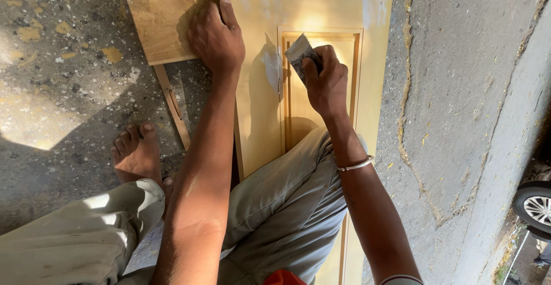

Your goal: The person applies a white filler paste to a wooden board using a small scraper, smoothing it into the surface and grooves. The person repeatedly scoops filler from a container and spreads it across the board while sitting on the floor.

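A pale yellow wooden panel (pixel 310 9) runs down the frame's centre, smeared with whitish patches near the top. At upper left sits a brown, grained board (pixel 160 15). The floor (pixel 63 72) is grey, speckled yellow and white. Lower down, the trousers (pixel 281 204) are greyish beige; a silver bangle (pixel 356 164) circles one wrist.

Rough grey concrete floor (pixel 69 78), flecked with yellow paint, sunlit at left with hard shadows. A cracked concrete strip (pixel 459 90) runs right; a car wheel (pixel 535 204) sits at its edge.
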